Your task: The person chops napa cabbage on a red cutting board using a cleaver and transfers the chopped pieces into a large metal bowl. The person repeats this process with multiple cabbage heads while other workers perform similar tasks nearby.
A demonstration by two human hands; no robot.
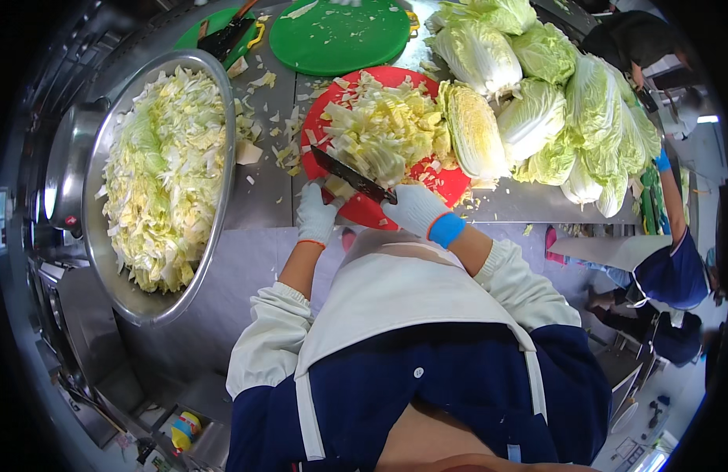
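A red round cutting board (379, 213) lies at the counter's edge, covered in part by chopped napa cabbage (387, 124). My right hand (416, 209), in a white knit glove with a blue cuff, grips the handle of a dark-bladed knife (349, 174). The blade points up and left over the board's near part. My left hand (317, 213), gloved in white with an orange cuff edge, is at the board's near left rim, by a pale cabbage stem piece (339, 187); whether it grips the piece I cannot tell. A halved napa cabbage (473, 131) rests at the board's right, its cut face up.
A large steel bowl (222, 200) of chopped cabbage stands at the left. Whole napa cabbages (535, 112) are heaped at the right. Green cutting boards (340, 35) lie farther back, one under another dark blade (225, 40). Co-workers (673, 271) stand at the far right.
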